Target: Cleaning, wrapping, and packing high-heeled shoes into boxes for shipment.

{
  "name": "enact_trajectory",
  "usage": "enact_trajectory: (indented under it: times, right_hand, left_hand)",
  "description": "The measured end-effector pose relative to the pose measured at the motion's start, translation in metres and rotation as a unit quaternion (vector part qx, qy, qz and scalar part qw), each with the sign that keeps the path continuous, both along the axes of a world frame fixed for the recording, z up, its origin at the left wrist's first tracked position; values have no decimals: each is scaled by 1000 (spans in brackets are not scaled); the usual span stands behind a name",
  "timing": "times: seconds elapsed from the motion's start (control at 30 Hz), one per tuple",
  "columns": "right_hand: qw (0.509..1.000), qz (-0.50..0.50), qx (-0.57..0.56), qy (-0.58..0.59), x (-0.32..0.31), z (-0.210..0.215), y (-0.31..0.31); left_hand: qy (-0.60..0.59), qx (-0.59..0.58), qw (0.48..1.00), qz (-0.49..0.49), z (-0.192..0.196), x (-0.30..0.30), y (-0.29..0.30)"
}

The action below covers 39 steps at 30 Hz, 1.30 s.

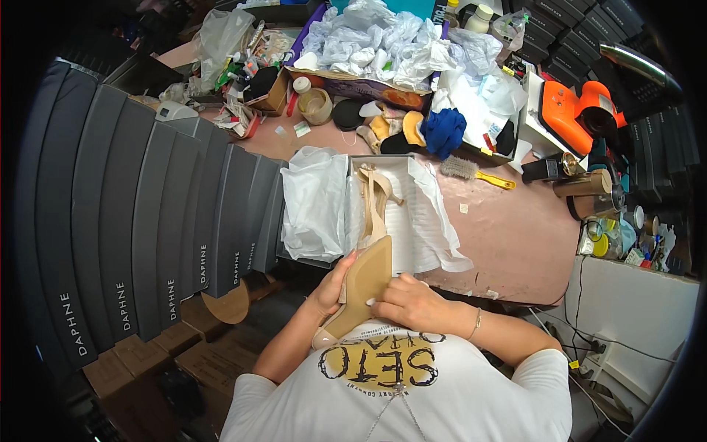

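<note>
My left hand [335, 286] is closed around the side of a beige woman's shoe [366, 276], whose smooth tan sole faces up in front of my chest. Curled fingers of my right hand [414, 303] press at the sole's right edge. A small white spot shows at those fingertips; I cannot make out whether they pinch something. Just beyond, a matching beige strappy heeled shoe [375, 199] lies in an open shoebox [361, 159] lined with white tissue paper [434, 217]. More tissue [313, 202] spreads over the box's left side.
Dark shoeboxes [110, 214] stand in a long row at left. On the pinkish table [508, 243] are a yellow-handled brush [479, 174], a blue cloth [443, 132], a jar [315, 105] and a carton of crumpled paper [368, 87]. An orange device [571, 114] sits at right.
</note>
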State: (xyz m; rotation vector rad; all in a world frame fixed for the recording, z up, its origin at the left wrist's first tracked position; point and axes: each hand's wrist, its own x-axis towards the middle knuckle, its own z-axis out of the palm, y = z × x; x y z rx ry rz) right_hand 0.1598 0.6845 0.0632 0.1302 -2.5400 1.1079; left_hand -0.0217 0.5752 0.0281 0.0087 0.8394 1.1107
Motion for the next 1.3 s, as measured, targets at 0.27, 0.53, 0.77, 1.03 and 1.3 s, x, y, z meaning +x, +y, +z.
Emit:
enact_trajectory:
  times: [0.27, 0.53, 0.77, 1.03, 1.3]
  right_hand:
    - [1000, -7, 9, 6, -8, 4, -1]
    - [869, -240, -428, -59, -24, 5, 35]
    - [744, -158, -646, -66, 18, -6, 39]
    - [991, -134, -21, -4, -20, 35, 5]
    - [992, -75, -63, -77, 5, 24, 5]
  left_hand:
    - [7, -16, 999, 33, 3, 6, 1]
    - [30, 31, 998, 35, 1, 2, -6]
    - [64, 102, 993, 18, 17, 1, 0]
    - [37, 94, 995, 28, 17, 6, 3]
    - [47, 92, 995, 7, 19, 5, 1]
